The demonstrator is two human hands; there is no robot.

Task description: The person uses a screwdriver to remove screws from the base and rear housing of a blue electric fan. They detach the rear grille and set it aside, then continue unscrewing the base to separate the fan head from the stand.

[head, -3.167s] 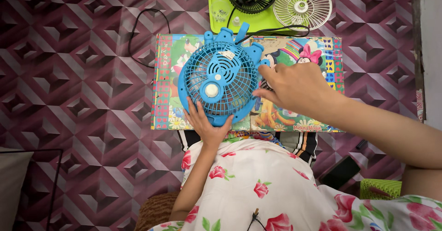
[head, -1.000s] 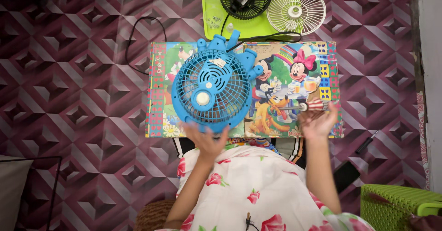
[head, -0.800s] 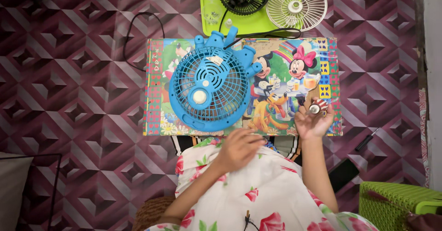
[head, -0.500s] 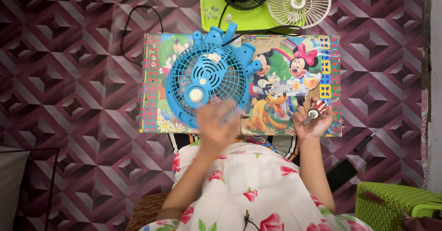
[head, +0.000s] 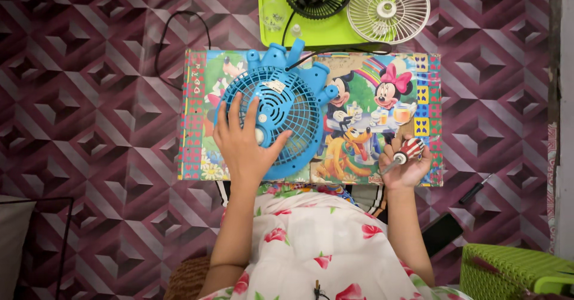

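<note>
Left hand now atop blue fan

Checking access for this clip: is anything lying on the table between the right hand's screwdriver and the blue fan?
Nothing visible does. The right hand holds the screwdriver; only bare picture-printed table lies between it and the blue fan, which the left hand presses flat.

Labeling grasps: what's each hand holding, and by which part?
Right hand grips a screwdriver by its red-and-white handle, shaft free. Left hand lies flat on the blue fan grille, gripping nothing.
</note>
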